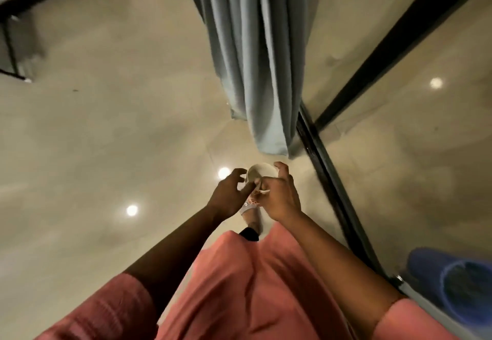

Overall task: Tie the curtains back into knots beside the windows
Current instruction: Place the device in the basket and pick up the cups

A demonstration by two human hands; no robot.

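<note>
A grey-blue curtain (255, 54) hangs in loose folds beside the black-framed glass window (330, 169), its hem just above the floor. Both my hands are low in front of me, well short of the curtain and apart from it. My left hand (230, 193) has its fingers spread and loosely bent, holding nothing. My right hand (279, 193) has curled fingers and a raised thumb. A thin pale strip (262, 192) shows at its fingertips; blur hides whether it is pinched.
Below my hands is my foot in a pale slipper (259, 173) on the glossy beige tile floor (119, 140). A blue bucket (455, 283) stands behind the glass at the lower right. Black-framed furniture (13, 44) is at the upper left.
</note>
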